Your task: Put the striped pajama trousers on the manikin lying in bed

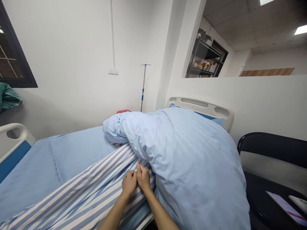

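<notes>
Quilt (192, 153), light blue; cloth (79, 188), blue-and-white striped; sheet (79, 150), light blue; headboard (196, 103), off-white; chair (273, 147), black; wall (76, 64), white.

1. A bed (74, 140) wears a light blue sheet (31, 172).
2. A striped cloth (79, 191), creased lengthwise, stretches across it.
3. A pale blue quilt (192, 150) lies heaped near the headboard (229, 118).
4. At the quilt's edge, mostly hidden, are what may be fingers (115, 143).

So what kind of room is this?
Likely a hospital or care-training room: an IV pole, a bed with a moulded plastic headboard, and striped fabric resembling patient pyjamas.
</notes>
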### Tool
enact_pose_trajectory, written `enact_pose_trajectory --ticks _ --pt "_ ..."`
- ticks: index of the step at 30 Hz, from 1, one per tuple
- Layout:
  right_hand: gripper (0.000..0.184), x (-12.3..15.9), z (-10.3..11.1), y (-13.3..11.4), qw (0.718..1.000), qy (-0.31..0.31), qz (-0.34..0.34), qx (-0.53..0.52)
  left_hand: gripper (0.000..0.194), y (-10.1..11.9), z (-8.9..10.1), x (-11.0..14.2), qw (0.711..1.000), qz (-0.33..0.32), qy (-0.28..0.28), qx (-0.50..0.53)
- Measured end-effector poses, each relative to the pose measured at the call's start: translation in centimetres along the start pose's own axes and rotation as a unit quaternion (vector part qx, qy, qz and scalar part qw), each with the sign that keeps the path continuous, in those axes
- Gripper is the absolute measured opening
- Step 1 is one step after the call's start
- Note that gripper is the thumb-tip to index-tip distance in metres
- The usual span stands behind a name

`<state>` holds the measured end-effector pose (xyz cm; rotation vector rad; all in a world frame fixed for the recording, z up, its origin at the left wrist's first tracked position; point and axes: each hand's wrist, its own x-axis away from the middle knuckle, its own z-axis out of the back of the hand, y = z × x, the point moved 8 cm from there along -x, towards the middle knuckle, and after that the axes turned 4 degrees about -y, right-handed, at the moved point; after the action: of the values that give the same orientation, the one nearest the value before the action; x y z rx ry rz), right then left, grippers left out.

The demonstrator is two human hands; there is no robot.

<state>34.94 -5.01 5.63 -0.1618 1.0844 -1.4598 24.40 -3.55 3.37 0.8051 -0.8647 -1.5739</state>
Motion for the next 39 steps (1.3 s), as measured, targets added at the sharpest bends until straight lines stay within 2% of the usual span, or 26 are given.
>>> enact_pose_trajectory --ticks 3,8,12,16,20,23,26,31,34,37,39 --pt "0.047 -0.1 0.3 0.1 0.999 0.008 -0.003 -0.045 0.032 1.5 0.3 -1.0 1.0 -0.016 -0.004 0.026" --pt "0.048 -0.2 0.7 0.3 0.992 0.024 -0.013 -0.123 0.032 3.7 0.7 -2.2 0.996 -0.025 0.054 0.074" --pt "0.048 -0.2 0.8 0.6 0.989 0.036 -0.026 -0.141 0.031 2.2 -0.3 -1.6 0.995 -0.006 0.088 0.056" --pt "0.045 -0.2 0.6 1.0 0.988 0.026 -0.034 -0.15 0.03 1.1 -1.5 -0.5 0.992 -0.035 0.092 -0.084" --pt "0.042 -0.2 0.3 1.0 0.987 0.008 -0.029 -0.157 0.03 1.3 -1.7 -0.4 0.983 -0.045 0.087 -0.155" --pt "0.043 -0.3 0.2 0.8 0.989 -0.003 -0.025 -0.142 0.03 1.4 -1.5 -0.5 0.982 -0.033 0.085 -0.168" --pt "0.043 -0.6 0.1 0.0 0.995 -0.041 -0.005 -0.094 0.029 1.0 -1.2 -0.5 0.983 -0.004 0.084 -0.161" --pt "0.042 -2.3 1.0 -2.5 0.991 -0.113 0.069 0.007 0.029 0.9 -1.1 -0.3 0.989 0.012 0.07 -0.13" --pt "0.044 -3.2 1.6 -2.4 0.993 -0.094 0.065 -0.043 0.028 1.2 -1.2 -0.2 0.988 0.01 0.072 -0.137" --pt "0.047 -3.3 1.6 -0.4 0.992 -0.039 0.023 -0.114 0.029 1.6 -1.2 -0.2 0.984 0.0 0.082 -0.155" --pt "0.047 -3.0 1.1 1.0 0.992 -0.023 0.005 -0.123 0.029 1.8 -1.3 -0.2 0.984 -0.001 0.083 -0.16"
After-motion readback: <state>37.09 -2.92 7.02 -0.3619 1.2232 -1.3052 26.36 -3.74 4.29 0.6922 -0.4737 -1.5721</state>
